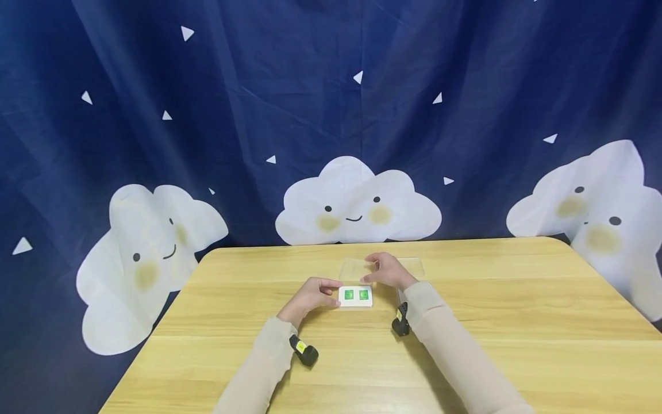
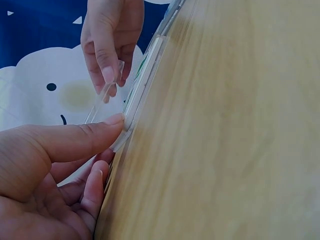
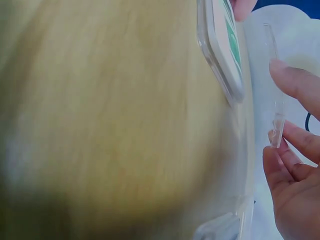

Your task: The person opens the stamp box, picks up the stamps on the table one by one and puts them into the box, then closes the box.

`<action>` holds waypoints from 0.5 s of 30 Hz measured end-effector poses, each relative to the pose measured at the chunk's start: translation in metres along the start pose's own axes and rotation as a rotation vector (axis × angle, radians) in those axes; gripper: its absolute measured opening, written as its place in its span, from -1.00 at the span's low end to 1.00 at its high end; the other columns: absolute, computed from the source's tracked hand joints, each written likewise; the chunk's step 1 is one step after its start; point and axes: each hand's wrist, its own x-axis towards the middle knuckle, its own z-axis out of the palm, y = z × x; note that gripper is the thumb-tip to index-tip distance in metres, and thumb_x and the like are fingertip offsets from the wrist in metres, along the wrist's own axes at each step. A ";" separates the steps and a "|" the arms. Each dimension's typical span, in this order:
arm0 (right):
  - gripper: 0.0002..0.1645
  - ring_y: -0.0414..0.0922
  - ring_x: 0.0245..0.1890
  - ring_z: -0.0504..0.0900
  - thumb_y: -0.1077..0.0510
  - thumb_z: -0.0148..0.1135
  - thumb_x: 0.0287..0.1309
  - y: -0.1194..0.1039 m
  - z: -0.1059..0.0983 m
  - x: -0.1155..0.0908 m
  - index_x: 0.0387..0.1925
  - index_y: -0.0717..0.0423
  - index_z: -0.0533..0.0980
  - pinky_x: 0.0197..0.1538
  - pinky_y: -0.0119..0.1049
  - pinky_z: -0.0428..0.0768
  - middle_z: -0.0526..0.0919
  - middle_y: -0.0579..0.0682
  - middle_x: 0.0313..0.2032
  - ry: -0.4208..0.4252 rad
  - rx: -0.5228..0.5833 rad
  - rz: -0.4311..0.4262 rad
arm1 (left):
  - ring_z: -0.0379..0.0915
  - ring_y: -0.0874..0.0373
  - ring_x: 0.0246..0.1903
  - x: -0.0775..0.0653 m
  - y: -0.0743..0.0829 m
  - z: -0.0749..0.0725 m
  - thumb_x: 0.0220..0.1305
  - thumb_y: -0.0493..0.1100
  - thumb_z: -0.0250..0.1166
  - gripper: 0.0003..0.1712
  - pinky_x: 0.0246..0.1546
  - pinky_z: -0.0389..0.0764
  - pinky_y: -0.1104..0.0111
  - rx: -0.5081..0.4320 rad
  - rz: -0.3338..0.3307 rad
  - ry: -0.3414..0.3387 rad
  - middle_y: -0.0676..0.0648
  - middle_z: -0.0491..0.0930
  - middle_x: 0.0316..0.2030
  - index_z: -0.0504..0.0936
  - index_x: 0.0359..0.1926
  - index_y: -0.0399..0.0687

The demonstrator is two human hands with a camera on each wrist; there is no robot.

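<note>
A white flat case [image 1: 355,303] with two green squares lies on the table, in a clear plastic surround in the left wrist view. My left hand [image 1: 312,296] holds its left side, the thumb against the near edge in the left wrist view. Just behind and right of it, my right hand [image 1: 389,270] pinches a thin clear plastic lid [image 3: 277,132] between thumb and fingers. The lid is tilted up, apart from most of the case; whether its far edge touches the case cannot be told.
Behind the hands lies a clear plastic piece [image 1: 412,265], faint against the wood. A small pale box-like thing [image 3: 220,228] lies partly under the right wrist. The wooden table [image 1: 491,322] reaches a dark blue curtain [image 1: 310,86] with cloud prints.
</note>
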 end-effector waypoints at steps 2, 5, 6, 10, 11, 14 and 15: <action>-0.25 0.06 0.00 0.48 0.14 0.48 -0.17 0.001 -0.001 -0.002 0.11 0.29 0.44 0.10 -0.03 0.44 0.54 0.18 0.06 0.001 -0.004 -0.009 | 0.33 0.14 -0.28 0.000 0.000 0.000 -0.18 -0.47 0.45 -0.45 -0.33 0.43 0.47 -0.002 0.000 0.000 -0.04 0.50 -0.28 0.66 -0.03 -0.19; -0.26 0.05 -0.04 0.48 0.16 0.48 -0.19 0.001 -0.003 -0.007 0.10 0.31 0.45 0.07 -0.03 0.44 0.56 0.17 0.01 0.002 0.007 -0.029 | 0.33 0.14 -0.28 0.000 -0.001 0.000 -0.18 -0.47 0.45 -0.45 -0.34 0.42 0.47 0.004 0.005 -0.001 -0.04 0.50 -0.29 0.65 -0.03 -0.21; -0.26 0.06 -0.04 0.47 0.17 0.48 -0.19 0.000 -0.004 -0.008 0.10 0.31 0.45 0.07 -0.03 0.44 0.56 0.18 0.00 0.002 0.012 -0.034 | 0.33 0.14 -0.28 0.000 -0.001 0.000 -0.18 -0.47 0.45 -0.45 -0.34 0.42 0.47 0.007 0.008 0.001 -0.05 0.50 -0.29 0.65 -0.03 -0.21; -0.28 0.09 0.01 0.46 0.18 0.47 -0.17 -0.003 -0.006 -0.014 0.10 0.32 0.45 0.12 0.00 0.41 0.54 0.21 0.04 -0.004 0.021 -0.043 | 0.33 0.14 -0.29 -0.001 0.000 0.000 -0.20 -0.48 0.44 -0.43 -0.35 0.41 0.46 0.006 0.017 0.005 -0.06 0.50 -0.30 0.64 -0.03 -0.23; -0.28 0.10 0.02 0.46 0.18 0.47 -0.17 -0.003 -0.006 -0.016 0.10 0.31 0.45 0.13 0.00 0.40 0.54 0.22 0.05 -0.006 0.021 -0.040 | 0.33 0.14 -0.29 -0.001 0.000 0.000 -0.21 -0.48 0.44 -0.43 -0.35 0.41 0.46 0.006 0.022 0.006 -0.06 0.50 -0.30 0.64 -0.03 -0.24; -0.28 0.09 0.04 0.45 0.18 0.48 -0.18 -0.004 -0.007 -0.020 0.10 0.28 0.46 0.15 0.01 0.39 0.53 0.20 0.05 -0.017 0.017 -0.030 | 0.33 0.14 -0.28 -0.002 0.002 0.000 -0.22 -0.48 0.45 -0.42 -0.33 0.41 0.45 0.005 0.019 0.004 -0.07 0.51 -0.29 0.64 -0.02 -0.23; -0.29 0.08 0.03 0.45 0.18 0.48 -0.18 -0.004 -0.007 -0.021 0.09 0.27 0.47 0.15 0.00 0.39 0.53 0.19 0.04 -0.021 0.015 -0.025 | 0.33 0.14 -0.28 -0.002 0.002 0.000 -0.22 -0.48 0.45 -0.41 -0.33 0.41 0.45 0.008 0.019 0.004 -0.06 0.51 -0.29 0.64 -0.02 -0.22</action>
